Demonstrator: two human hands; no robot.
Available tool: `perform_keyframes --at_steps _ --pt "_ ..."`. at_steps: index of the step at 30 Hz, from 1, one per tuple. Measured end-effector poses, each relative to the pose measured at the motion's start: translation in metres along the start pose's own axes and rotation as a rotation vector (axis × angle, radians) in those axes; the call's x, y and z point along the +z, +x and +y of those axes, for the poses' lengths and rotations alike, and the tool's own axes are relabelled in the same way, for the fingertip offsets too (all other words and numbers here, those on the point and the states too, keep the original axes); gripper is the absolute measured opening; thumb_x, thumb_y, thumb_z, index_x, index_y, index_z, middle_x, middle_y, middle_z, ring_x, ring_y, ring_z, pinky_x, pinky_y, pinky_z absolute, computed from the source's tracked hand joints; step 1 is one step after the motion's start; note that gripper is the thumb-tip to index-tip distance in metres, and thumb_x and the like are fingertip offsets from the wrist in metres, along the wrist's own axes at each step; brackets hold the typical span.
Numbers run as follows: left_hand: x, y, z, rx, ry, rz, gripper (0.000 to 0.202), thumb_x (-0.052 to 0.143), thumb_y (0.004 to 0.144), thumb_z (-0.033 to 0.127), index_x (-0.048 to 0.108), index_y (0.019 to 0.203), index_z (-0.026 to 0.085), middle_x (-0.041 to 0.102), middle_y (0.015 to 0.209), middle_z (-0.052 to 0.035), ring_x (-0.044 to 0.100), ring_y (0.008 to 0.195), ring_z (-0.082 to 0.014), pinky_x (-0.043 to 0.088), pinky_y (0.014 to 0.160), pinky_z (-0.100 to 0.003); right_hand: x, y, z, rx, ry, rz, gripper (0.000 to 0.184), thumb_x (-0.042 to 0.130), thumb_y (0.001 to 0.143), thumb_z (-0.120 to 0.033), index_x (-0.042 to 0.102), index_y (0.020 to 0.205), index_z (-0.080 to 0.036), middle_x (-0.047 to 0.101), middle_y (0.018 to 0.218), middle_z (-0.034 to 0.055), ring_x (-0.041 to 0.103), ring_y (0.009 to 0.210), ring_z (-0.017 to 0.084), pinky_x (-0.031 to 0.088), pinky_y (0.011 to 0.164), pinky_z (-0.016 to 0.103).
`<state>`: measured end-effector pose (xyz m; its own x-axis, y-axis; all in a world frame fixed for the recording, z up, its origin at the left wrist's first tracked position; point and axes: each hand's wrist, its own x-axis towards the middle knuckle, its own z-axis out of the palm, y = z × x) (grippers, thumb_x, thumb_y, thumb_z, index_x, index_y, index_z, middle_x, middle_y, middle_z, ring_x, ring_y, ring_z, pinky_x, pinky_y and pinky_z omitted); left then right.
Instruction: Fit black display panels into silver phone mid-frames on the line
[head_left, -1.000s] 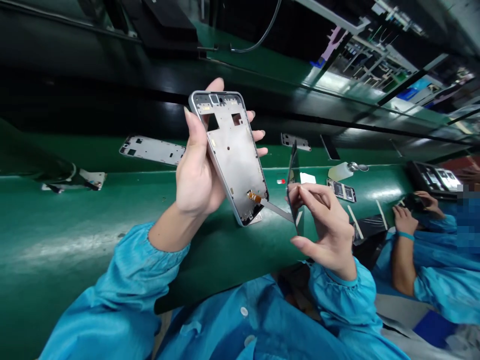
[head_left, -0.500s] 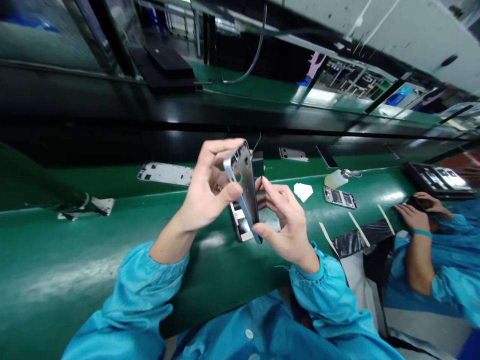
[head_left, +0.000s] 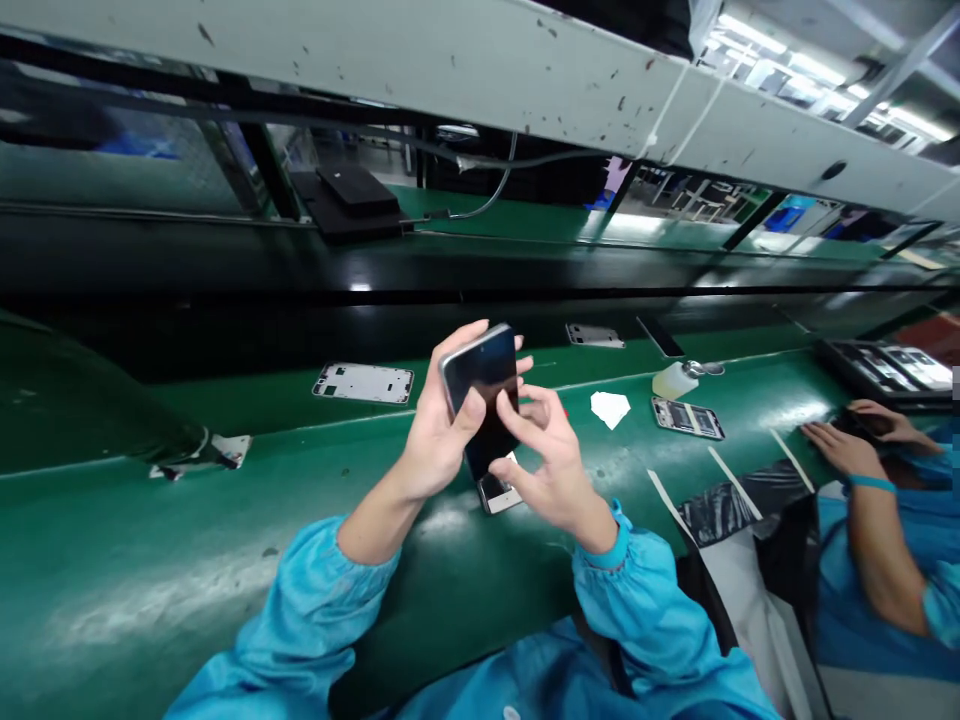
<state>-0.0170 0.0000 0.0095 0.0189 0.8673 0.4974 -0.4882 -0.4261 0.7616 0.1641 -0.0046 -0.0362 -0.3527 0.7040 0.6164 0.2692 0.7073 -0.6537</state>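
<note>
Both hands hold a phone screen (head_left: 491, 372) in a thin silver-edged frame, tilted, with its glossy black face up. My left hand (head_left: 439, 432) wraps its left side and underside, thumb lying on the glass. On the right, my right hand (head_left: 549, 450) grips the lower right part, with a fingertip on the glass and the thumb at the bottom edge. Directly below, partly covered by the screen and my right hand, an opened phone (head_left: 498, 497) with pale patches lies on the green bench (head_left: 322, 560).
Around lie a white phone frame (head_left: 364, 383), a grey frame (head_left: 595, 336), a black panel (head_left: 660, 337), white paper pieces (head_left: 610, 409), a liquid bottle (head_left: 673, 380) and another opened phone (head_left: 688, 418). Tape strips (head_left: 735, 483) hold dark film at the edge. A co-worker's hands (head_left: 847, 440) work at right.
The phone screen has turned from edge-on, its hollow inner side showing, to its black face towards me. Both hands turned with it, and my view has tilted up.
</note>
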Motion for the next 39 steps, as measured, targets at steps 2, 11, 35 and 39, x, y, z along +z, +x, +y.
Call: perform_keyframes --at_steps 2,11,35,39 --pt "0.009 -0.002 -0.004 -0.031 -0.055 0.107 0.056 0.07 0.107 0.068 0.063 0.144 0.028 0.077 0.139 -0.0137 0.082 0.118 -0.0294 0.07 0.105 -0.048 0.001 0.002 -0.001 0.061 -0.026 0.032 0.072 0.066 0.107 -0.073 0.065 0.165 -0.03 0.051 0.157 0.0183 0.072 0.115 0.03 0.067 0.106 0.057" --pt "0.025 -0.008 -0.003 -0.253 0.045 0.048 0.067 0.062 0.103 0.082 0.082 0.103 0.019 0.084 0.103 -0.0119 0.083 0.09 -0.0284 0.072 0.082 -0.041 -0.024 0.032 -0.02 0.52 0.51 -0.041 0.085 0.045 0.103 -0.095 0.081 0.109 -0.018 0.042 0.05 -0.0061 0.04 0.041 0.014 0.037 0.039 0.027" --pt "0.016 0.011 -0.031 -0.423 0.04 0.333 0.06 0.061 0.107 0.077 0.081 0.104 0.02 0.086 0.1 -0.009 0.084 0.086 -0.026 0.069 0.073 -0.034 -0.025 0.018 0.011 0.602 0.511 -0.108 0.081 0.052 0.095 -0.1 0.068 0.089 -0.021 0.053 0.072 -0.0011 0.055 0.071 0.016 0.052 0.064 0.027" --pt "0.006 0.026 -0.024 -0.352 -0.087 0.561 0.054 0.04 0.12 0.06 0.074 0.11 0.02 0.086 0.105 -0.0089 0.085 0.08 -0.0232 0.071 0.071 -0.034 -0.025 -0.009 0.006 0.613 0.471 -0.379 0.084 0.045 0.102 -0.095 0.065 0.074 -0.019 0.062 0.068 0.0024 0.058 0.063 0.015 0.053 0.063 0.029"
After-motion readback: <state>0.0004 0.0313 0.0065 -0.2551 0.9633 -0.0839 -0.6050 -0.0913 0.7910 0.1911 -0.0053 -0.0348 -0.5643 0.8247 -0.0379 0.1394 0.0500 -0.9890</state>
